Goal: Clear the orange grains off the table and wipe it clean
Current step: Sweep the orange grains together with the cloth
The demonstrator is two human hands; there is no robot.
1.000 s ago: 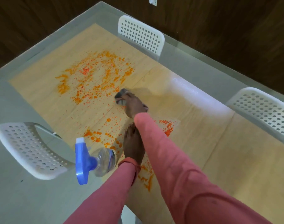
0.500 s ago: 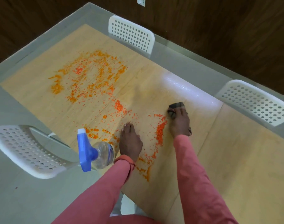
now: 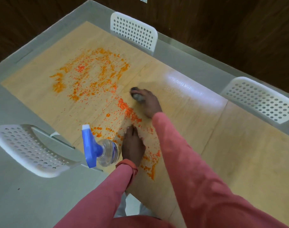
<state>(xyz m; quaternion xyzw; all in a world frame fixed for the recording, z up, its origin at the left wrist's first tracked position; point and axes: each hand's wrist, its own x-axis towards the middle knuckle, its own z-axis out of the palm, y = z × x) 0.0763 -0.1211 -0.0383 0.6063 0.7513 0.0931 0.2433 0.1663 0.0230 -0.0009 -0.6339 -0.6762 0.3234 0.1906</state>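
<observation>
We see a bright, even light with a white glare band on the table (image 3: 194,89), soft shadows, motion blur on the right hand (image 3: 146,102), and bent wide-angle edges.

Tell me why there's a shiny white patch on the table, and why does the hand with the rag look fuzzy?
In the head view, the white patch is glare, light bouncing off the smooth table; the right hand and its grey rag look smeared, most likely from motion; the left hand and spray bottle look sharper; the table's edges bend from the wide lens.
</observation>
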